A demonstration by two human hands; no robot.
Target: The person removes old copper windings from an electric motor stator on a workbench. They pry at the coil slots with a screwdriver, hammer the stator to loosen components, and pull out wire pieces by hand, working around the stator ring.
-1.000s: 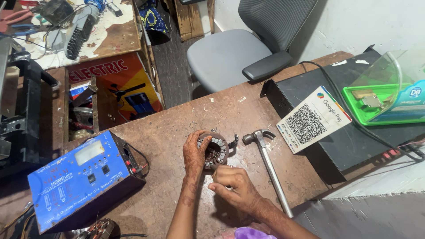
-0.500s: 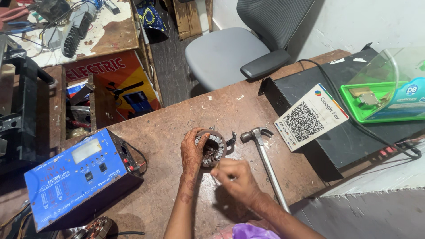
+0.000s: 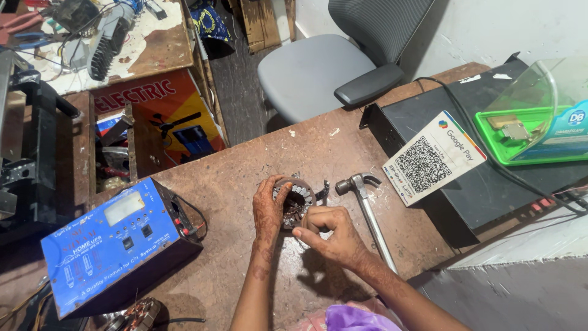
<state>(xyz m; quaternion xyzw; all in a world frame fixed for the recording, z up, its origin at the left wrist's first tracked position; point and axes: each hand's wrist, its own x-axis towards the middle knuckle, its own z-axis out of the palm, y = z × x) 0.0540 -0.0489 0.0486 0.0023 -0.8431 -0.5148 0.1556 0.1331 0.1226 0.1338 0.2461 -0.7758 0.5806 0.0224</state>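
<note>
Though handheld, round slotted stator (image 3: 296,199)

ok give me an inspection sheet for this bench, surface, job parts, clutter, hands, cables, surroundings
surface: brown wooden bench, scuffed, with pale specks.
job's things: round slotted motor stator, standing on the bench between both hands.
clutter: claw hammer lying right of the stator; blue metal power unit; printed code card leaning on a black box; green tray under a clear cover.
hands: left hand cups the stator's left side; right hand pinches at its lower rim.
cables: black cable across the black box; thin wires at the blue unit.
surroundings: grey office chair; orange carton; a cluttered table behind.
</note>
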